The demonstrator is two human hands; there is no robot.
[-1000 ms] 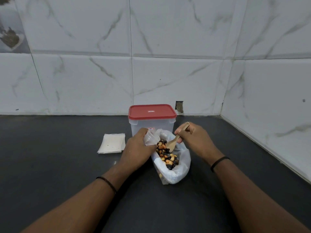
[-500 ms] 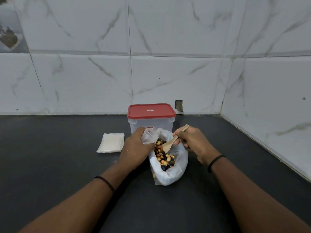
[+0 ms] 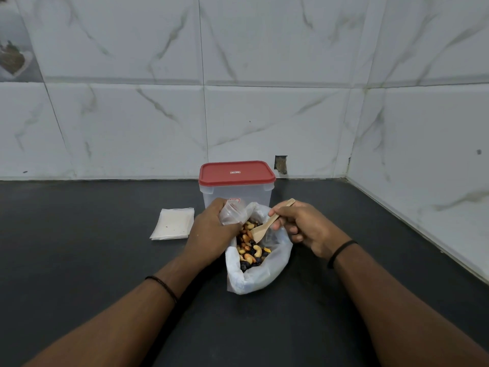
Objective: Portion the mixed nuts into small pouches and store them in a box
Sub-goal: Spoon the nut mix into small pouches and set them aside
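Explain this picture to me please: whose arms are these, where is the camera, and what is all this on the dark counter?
No robot here: a person wears a camera on the head, looking down at their own hands. The left hand holds a small clear pouch open. The right hand holds a wooden spoon over an open bag of mixed nuts. Behind stands a box with a red lid, shut. To its left lies a stack of empty pouches on the counter.
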